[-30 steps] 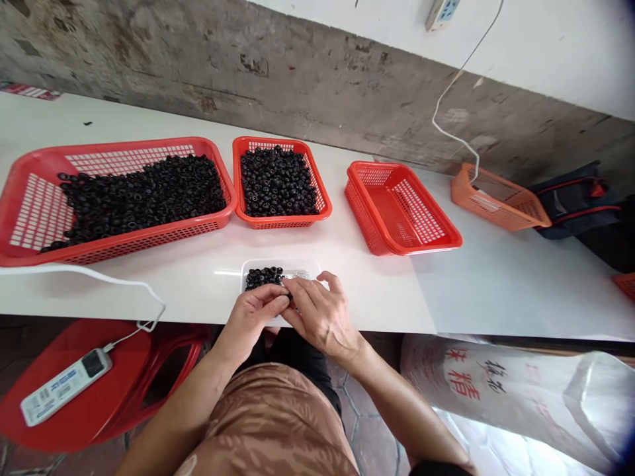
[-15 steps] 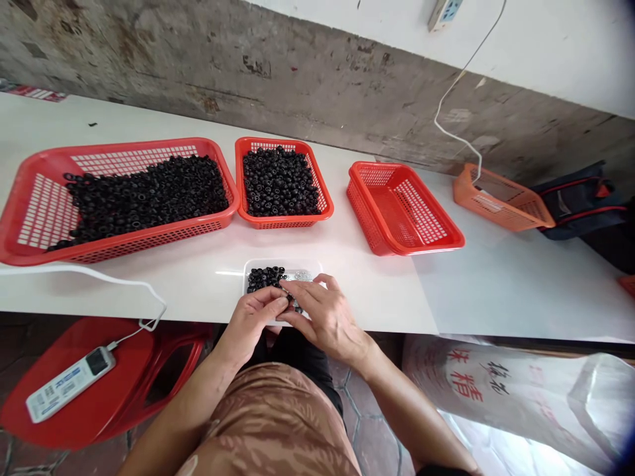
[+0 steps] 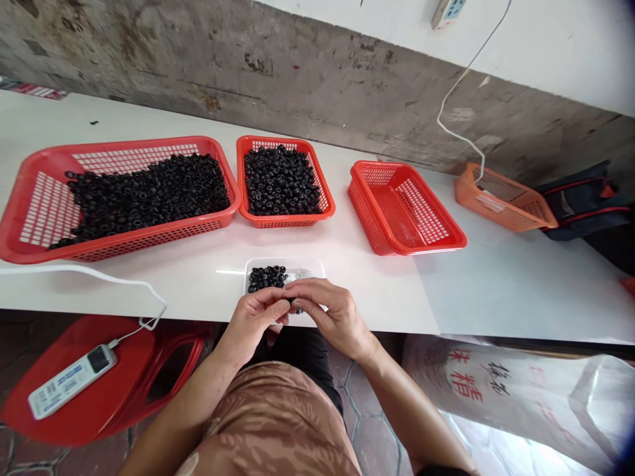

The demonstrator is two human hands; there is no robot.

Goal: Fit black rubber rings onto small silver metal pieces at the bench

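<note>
Left hand (image 3: 255, 320) and right hand (image 3: 337, 314) pinch a black piece (image 3: 290, 301) midway between them, over a plastic tray (image 3: 320, 269), its long axis indiscernible.

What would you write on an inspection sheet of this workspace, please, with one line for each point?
Surface: white table.
Job's things: translucent tray with black rings and clear pieces; large red basket and smaller red basket, both bearing many black pieces.
Clutter: dark scrap at the back left; dark bag beside the orange basket; white device on a red stool.
Hands: left hand pinches a small dark piece; right hand meets it, grip partly hidden.
Cables: one white cable reaches the device; another hangs into the orange basket.
Surroundings: stained wall, socket, printed sack below the table.
</note>
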